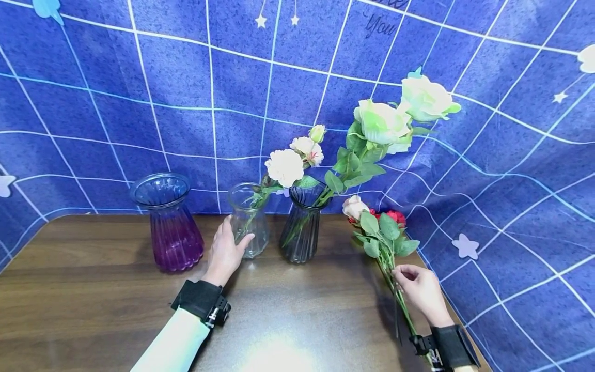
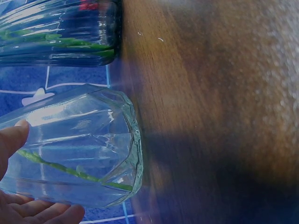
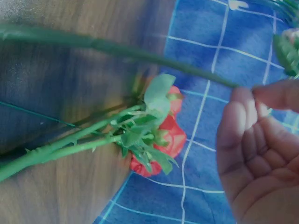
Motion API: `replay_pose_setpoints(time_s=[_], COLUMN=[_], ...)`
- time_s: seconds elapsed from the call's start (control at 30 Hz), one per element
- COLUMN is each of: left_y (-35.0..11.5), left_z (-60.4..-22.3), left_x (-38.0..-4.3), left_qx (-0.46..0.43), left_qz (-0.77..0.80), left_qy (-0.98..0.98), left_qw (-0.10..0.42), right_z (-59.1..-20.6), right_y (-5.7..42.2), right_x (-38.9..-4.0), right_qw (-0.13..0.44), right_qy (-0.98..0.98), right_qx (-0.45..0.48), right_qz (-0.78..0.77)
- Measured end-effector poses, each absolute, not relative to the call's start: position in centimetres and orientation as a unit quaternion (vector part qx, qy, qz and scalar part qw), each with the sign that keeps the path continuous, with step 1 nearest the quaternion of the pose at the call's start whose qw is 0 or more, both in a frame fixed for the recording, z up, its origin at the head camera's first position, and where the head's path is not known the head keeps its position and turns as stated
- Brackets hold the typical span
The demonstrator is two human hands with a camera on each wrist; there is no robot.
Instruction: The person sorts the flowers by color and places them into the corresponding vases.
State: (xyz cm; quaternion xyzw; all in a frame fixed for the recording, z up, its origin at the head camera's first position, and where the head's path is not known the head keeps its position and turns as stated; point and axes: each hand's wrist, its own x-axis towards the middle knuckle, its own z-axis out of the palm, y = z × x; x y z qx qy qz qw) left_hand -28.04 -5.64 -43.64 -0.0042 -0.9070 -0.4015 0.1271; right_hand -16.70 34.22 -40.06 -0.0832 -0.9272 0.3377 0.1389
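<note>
We see the L hand point(image 1: 226, 250) curved round the clear vase point(image 1: 259, 233), prob. to steady it, btwn the purple vase point(image 1: 175, 237) & dark vase point(image 1: 299, 237). R hand point(image 1: 420, 292) pinches a green stem point(image 3: 163, 60), prob. keeping it raised above the red roses point(image 3: 170, 137). Lower stem ends run behind the R wristband point(image 1: 453, 346); we can't tell for sure which bloom tops the pinched one.

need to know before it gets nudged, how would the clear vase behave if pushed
The clear vase looks like glass, so it is probably rigid and could chip or break if knocked over. Its shiny wall may be slippery. The white flowers lean out past its rim to one side, so a push that way might tip it.
</note>
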Motion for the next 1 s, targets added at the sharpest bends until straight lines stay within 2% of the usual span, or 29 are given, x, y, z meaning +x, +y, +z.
replay_pose_setpoints(time_s=[0.27, 0.47, 0.7, 1.0], left_y=[-5.7, -5.6, -5.6, -5.6], left_z=[-43.5, -43.4, -43.5, -43.6], left_x=[-27.9, -27.9, -28.0, -28.1], left_qx=[0.001, -0.001, 0.003, -0.001], left_qz=[-0.404, -0.404, -0.4, -0.396], left_qy=[-0.907, -0.907, -0.908, -0.909], left_qw=[0.12, 0.122, 0.122, 0.129], right_z=[-39.0, -37.5, -35.9, -32.6], right_y=[32.4, 29.5, 25.7, 20.4], right_x=[-15.5, -15.4, -16.3, -17.5], right_qw=[0.169, 0.16, 0.145, 0.188], right_qy=[-0.888, -0.863, -0.844, -0.806], right_qx=[-0.001, 0.085, 0.125, 0.162], right_qz=[0.428, 0.472, 0.501, 0.537])
